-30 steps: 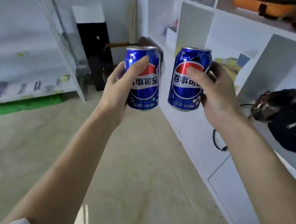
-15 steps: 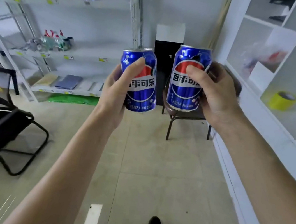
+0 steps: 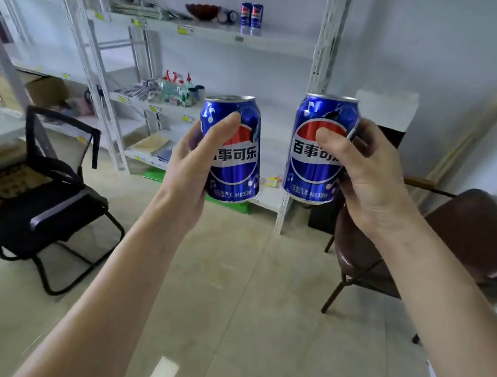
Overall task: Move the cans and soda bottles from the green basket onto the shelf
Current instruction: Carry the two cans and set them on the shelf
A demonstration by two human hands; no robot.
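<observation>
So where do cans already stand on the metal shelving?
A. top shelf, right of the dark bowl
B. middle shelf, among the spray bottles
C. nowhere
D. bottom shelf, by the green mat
A: two cans stand side by side on the top shelf, right of the bowl.

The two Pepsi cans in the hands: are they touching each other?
Apart. The head view shows shelf and floor plainly between the left can and the right can, each held in its own hand.

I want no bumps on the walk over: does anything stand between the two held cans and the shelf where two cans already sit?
Nothing visible does. The floor ahead lies open, with the black chair left and the brown chair right of the way.
</observation>
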